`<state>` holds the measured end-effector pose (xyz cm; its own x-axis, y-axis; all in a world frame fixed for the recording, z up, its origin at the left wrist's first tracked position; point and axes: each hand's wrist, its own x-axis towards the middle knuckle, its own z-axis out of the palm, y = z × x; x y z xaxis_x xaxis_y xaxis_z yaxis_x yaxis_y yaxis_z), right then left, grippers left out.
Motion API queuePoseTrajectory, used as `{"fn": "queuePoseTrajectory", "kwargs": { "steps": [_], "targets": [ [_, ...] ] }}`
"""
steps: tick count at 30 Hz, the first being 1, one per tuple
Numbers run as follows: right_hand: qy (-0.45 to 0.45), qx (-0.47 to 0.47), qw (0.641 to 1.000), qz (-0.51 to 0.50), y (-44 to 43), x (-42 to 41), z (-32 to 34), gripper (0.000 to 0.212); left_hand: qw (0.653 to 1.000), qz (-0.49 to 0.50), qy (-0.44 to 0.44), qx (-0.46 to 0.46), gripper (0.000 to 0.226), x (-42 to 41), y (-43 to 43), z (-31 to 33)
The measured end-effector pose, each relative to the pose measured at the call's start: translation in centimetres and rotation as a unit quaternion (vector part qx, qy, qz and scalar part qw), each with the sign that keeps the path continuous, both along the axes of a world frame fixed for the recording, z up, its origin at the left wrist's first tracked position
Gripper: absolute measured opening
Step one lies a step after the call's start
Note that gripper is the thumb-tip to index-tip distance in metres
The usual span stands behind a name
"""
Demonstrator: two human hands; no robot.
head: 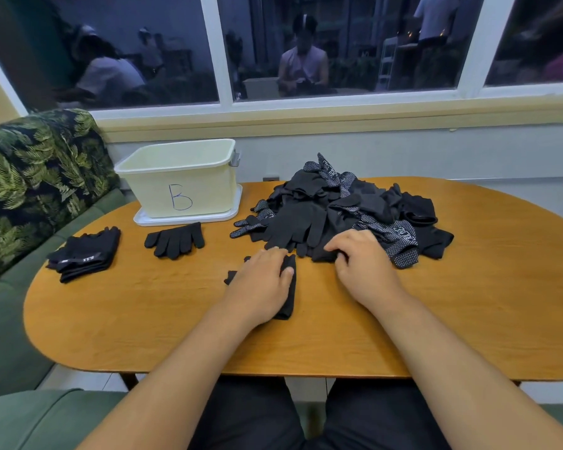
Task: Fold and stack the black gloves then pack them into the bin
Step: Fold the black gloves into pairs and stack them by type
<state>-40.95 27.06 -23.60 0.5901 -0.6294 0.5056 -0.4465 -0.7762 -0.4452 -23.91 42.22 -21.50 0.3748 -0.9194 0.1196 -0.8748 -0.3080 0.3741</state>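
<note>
Left hand (260,280) lies flat over a glove (290,303) — only the glove's right edge and a few finger ends at the left show.
Right hand (361,258): fingertips curl into the near edge of the pile (338,209), buried in cloth; grip or mere touch, cannot tell.
Pile overlaps itself — glove count not determinable.
Bin (179,190): near wall hides its floor.
White lettering on the folded stack (85,254) too small to read.
Table (143,313) cut off at the right edge.
Figures in the window glass (143,60) blurred.
</note>
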Motion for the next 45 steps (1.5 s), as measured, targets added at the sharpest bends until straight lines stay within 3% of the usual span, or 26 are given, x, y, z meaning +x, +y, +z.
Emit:
{"fn": "queuePoseTrajectory", "kwargs": {
  "steps": [4, 12, 17, 20, 26, 30, 33, 38, 45],
  "targets": [
    [0.053, -0.016, 0.997, -0.061, -0.1, -0.5, 0.4, 0.030, 0.995, 0.003, -0.050, 0.083, 0.066, 0.7, 0.5, -2.4],
    [0.090, -0.015, 0.994, -0.061, 0.7, -0.2, 0.4, 0.031, 0.987, -0.006, -0.072, 0.147, 0.072, 0.5, 0.1, -2.2],
    [-0.028, 0.032, 0.997, -0.062, -0.3, -0.9, 1.7, 0.026, 0.983, -0.017, -0.074, 0.170, 0.074, 0.4, 0.0, -1.8],
    [-0.090, 0.078, 0.985, -0.128, -4.1, -2.7, 3.7, 0.031, 0.982, -0.016, -0.075, 0.171, 0.073, 0.3, -0.1, -1.8],
    [0.055, 0.159, 0.961, -0.218, -12.6, -6.0, 5.4, 0.045, 0.984, -0.008, -0.081, 0.157, 0.075, 0.2, -0.1, -2.1],
    [0.165, 0.148, 0.953, -0.206, -15.5, -6.0, 4.4, 0.042, 0.983, -0.006, -0.080, 0.164, 0.080, 0.1, 0.1, -2.0],
    [0.189, 0.135, 0.949, -0.215, -16.6, -5.8, 3.3, 0.039, 0.983, -0.003, -0.077, 0.168, 0.083, 0.1, 0.1, -1.9],
    [0.131, 0.102, 0.950, -0.263, -17.4, -6.5, 4.1, 0.028, 0.983, -0.002, -0.081, 0.167, 0.083, 0.1, 0.0, -2.0],
    [-0.012, 0.042, 0.958, -0.283, -15.9, -8.4, 12.3, 0.029, 0.986, -0.003, -0.081, 0.148, 0.084, -0.1, 0.3, -2.0]
  ]
}}
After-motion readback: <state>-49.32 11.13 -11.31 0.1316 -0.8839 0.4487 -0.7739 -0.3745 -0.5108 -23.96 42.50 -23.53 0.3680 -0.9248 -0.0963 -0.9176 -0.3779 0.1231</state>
